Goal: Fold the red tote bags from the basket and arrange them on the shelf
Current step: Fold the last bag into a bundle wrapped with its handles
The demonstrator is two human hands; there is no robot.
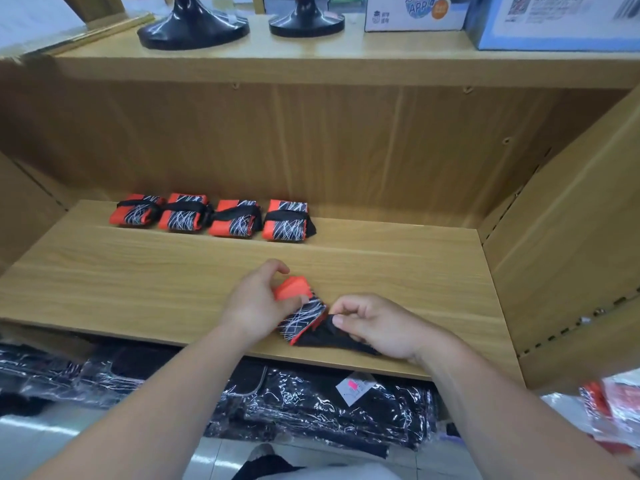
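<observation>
A folded red tote bag (300,313) with a black panel of white lines lies near the front edge of the wooden shelf (138,271). My left hand (256,299) grips its red end. My right hand (374,325) pinches its black strap (332,336) at the other end. Several folded red tote bags (213,218), each wrapped in its black strap, stand in a row at the back of the shelf, left of centre.
Black goods in clear plastic (311,407) fill the shelf below. Red items in plastic (609,410) show at the far right edge. Two black stand bases (194,26) and boxes (415,12) sit on the upper shelf. A side panel (571,254) bounds the shelf on the right.
</observation>
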